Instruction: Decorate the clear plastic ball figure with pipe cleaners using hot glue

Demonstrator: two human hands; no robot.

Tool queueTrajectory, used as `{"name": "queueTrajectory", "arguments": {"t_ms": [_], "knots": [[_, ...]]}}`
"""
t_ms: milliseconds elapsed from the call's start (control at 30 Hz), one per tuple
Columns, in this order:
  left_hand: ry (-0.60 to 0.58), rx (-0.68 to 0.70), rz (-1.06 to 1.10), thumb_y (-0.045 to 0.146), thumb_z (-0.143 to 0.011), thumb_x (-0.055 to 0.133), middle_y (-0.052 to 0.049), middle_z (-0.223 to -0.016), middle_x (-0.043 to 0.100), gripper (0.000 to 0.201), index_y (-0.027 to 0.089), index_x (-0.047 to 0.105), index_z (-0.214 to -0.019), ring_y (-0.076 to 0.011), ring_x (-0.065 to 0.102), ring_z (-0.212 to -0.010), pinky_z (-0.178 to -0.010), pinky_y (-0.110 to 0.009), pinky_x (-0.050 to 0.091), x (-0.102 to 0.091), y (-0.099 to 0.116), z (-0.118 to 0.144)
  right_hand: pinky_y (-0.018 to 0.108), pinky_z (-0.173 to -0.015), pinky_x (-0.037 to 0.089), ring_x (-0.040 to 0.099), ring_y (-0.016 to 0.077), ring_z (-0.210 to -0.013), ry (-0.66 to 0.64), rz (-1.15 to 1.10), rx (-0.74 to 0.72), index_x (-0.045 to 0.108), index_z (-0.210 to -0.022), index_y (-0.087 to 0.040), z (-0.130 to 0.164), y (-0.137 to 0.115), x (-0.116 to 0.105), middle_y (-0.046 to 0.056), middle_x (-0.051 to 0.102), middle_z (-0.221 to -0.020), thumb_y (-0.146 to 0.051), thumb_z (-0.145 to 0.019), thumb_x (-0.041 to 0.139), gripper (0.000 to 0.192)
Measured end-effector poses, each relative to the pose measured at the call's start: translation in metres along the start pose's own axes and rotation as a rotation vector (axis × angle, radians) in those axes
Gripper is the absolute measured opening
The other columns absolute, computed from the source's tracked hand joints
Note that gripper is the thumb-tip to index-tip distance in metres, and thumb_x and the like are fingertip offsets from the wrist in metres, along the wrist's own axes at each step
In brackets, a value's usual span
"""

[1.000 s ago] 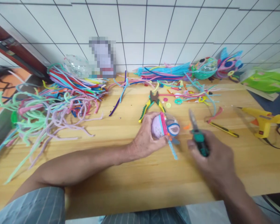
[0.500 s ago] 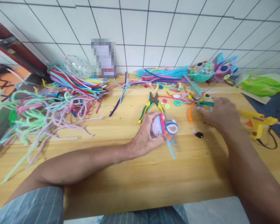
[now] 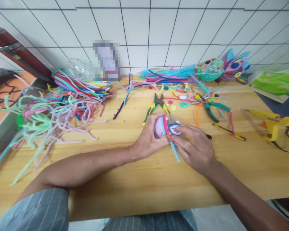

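Observation:
My left hand (image 3: 150,134) is wrapped round a small pipe-cleaner craft (image 3: 162,126), banded in lilac, light blue and pink. On its right end is a blue-and-white ring, and a twisted light-blue pipe cleaner (image 3: 175,151) hangs below. My right hand (image 3: 197,144) pinches at the ring end, its fingertips partly covering it. Just beyond my left hand lie yellow-and-green pliers (image 3: 158,103) with spread handles. Teal-handled pliers (image 3: 214,108) rest farther right, among short pipe-cleaner scraps.
Loose pipe cleaners (image 3: 60,118) heap up at the left, with a red flask (image 3: 19,53) behind. Finished pipe-cleaner figures (image 3: 234,65) stand by the wall at the back right. A yellow glue gun (image 3: 271,123) and a yellow cutter knife (image 3: 228,132) lie at the right.
My right hand has let go of the teal-handled pliers, leaving them on the table, and moved left to the craft. My left hand keeps hold of the craft in nearly the same place.

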State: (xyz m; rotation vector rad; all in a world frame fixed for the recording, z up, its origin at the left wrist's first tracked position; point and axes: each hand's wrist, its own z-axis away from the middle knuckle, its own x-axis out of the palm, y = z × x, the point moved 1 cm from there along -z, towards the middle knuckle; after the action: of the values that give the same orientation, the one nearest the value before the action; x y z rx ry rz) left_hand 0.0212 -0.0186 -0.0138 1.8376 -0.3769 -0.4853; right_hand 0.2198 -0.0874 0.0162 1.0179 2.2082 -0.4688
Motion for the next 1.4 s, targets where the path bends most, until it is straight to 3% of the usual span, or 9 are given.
{"name": "queueTrajectory", "arguments": {"t_ms": [267,700,1400], "knots": [[-0.017,-0.008,-0.045,0.041,-0.096,0.071,-0.012,-0.136,0.057,0.057,0.023,0.042,-0.142,-0.0282,0.06,-0.126,-0.114,-0.048,0.051,-0.004,0.006,-0.001,0.044,-0.098,0.065,0.072,0.0272,-0.116,0.025,0.037,-0.025,0.072,-0.115,-0.02,0.001,-0.005,0.002,0.014,0.076,-0.121,-0.007,-0.086,0.081,0.033],[-0.046,0.048,-0.098,0.039,-0.097,0.067,-0.016,-0.14,0.055,0.057,0.02,0.04,-0.144,-0.0325,0.056,-0.133,-0.114,-0.054,0.051,-0.004,0.007,-0.002,0.044,-0.098,0.066,0.073,0.0276,-0.115,-0.001,0.061,-0.031,0.072,-0.118,-0.019,0.001,-0.006,-0.001,0.014,0.075,-0.12,-0.007,-0.086,0.082,0.036],[-0.043,0.078,-0.111,0.041,-0.102,0.062,-0.016,-0.144,0.056,0.052,0.021,0.042,-0.146,-0.0303,0.058,-0.133,-0.117,-0.052,0.049,-0.005,0.012,0.0,0.041,-0.101,0.063,0.071,0.0261,-0.117,-0.016,0.079,-0.039,0.073,-0.117,-0.02,0.0,-0.008,-0.001,0.011,0.074,-0.122,-0.011,-0.086,0.084,0.034]]}}
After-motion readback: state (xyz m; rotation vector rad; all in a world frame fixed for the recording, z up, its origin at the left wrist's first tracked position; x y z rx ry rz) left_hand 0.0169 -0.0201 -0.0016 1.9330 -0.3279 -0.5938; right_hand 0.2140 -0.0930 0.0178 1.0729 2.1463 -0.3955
